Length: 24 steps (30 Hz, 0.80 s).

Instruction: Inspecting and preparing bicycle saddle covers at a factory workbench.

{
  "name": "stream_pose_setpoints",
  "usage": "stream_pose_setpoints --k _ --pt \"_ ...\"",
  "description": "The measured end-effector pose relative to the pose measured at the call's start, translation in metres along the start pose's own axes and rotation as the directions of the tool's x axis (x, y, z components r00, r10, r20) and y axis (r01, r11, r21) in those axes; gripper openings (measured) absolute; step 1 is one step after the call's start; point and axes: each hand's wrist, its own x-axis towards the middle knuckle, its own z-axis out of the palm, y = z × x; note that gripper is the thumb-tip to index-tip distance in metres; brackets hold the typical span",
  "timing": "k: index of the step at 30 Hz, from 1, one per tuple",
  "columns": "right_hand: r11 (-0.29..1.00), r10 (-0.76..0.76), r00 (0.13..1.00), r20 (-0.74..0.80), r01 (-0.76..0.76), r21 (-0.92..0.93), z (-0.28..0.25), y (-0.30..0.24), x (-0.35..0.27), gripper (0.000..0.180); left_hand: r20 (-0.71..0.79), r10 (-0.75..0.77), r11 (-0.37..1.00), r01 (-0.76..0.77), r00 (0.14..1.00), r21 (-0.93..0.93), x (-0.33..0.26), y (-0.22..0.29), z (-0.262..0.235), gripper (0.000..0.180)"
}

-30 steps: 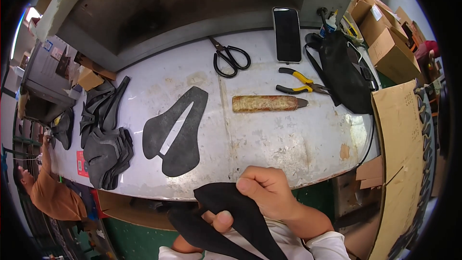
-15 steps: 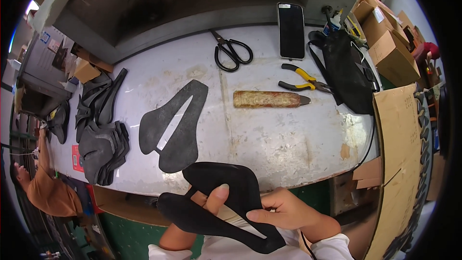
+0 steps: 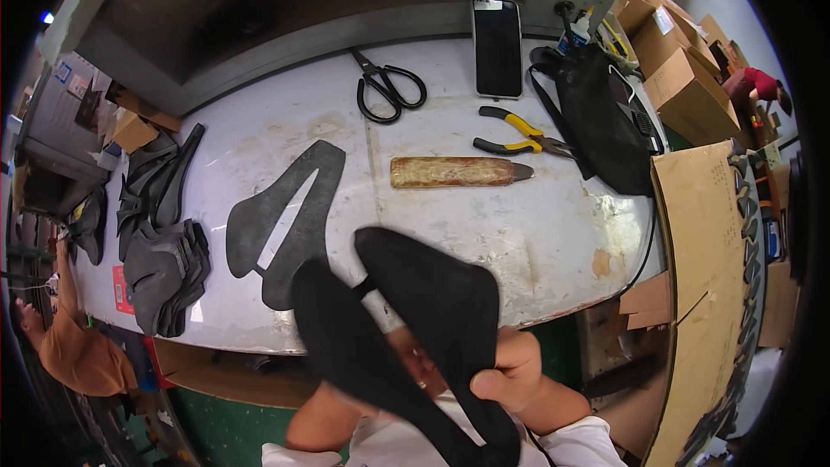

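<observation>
A black bicycle saddle [image 3: 419, 272] with a long slot down its middle is held up before me, its two broad wings toward the table. My right hand [image 3: 512, 372] grips its right edge, thumb on the top face and fingers curled beneath. Behind the saddle is my left hand [image 3: 409, 353]; only some blurred skin shows through the slot, and its fingers are largely hidden. Just beyond lies a flat grey saddle-shaped pad [image 3: 304, 199] with a similar slot.
On the white table [image 3: 450, 251] lie black-handled scissors [image 3: 389, 91], a wrapped-handle blade [image 3: 454, 172], yellow-black pliers [image 3: 523, 134], a phone [image 3: 497, 47] and a black bag [image 3: 601, 121]. Grey pads [image 3: 164, 277] are stacked at left. Another person [image 3: 86, 346] works at far left; cardboard [image 3: 705, 268] stands at right.
The saddle has been lifted and turned so its wings point farther away, over the table. My left thumb, earlier visible on it, has gone behind. The view has shifted slightly right.
</observation>
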Motion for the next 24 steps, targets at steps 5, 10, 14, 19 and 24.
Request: stream_pose_setpoints --k 5,10,14,19,24 --pt "0.791 0.08 0.994 -0.08 -0.112 -0.602 -0.02 -0.013 0.009 0.022 0.011 -0.138 0.961 0.136 0.99 -0.241 0.001 0.042 0.013 0.049" --pt "0.952 0.194 0.952 -0.235 -0.125 0.281 -0.006 0.011 0.002 0.034 -0.616 0.221 0.949 -0.311 0.756 -0.041 -0.004 0.028 0.02 0.032" --pt "0.895 -0.04 0.996 -0.076 0.002 -0.446 0.001 0.013 -0.002 0.034 -0.664 0.251 0.951 -0.308 0.705 0.032 -0.008 0.036 0.024 0.045" --pt "0.809 -0.048 0.983 -0.175 -0.064 -0.585 0.007 0.011 0.007 0.032 -0.557 0.387 0.921 -0.272 0.735 0.28 -0.014 0.03 0.036 0.045" --pt "0.991 0.067 0.947 -0.315 -0.1 -0.089 0.008 0.034 -0.002 0.032 -0.653 0.188 0.967 -0.255 0.734 -0.008 -0.014 0.039 0.04 0.023"
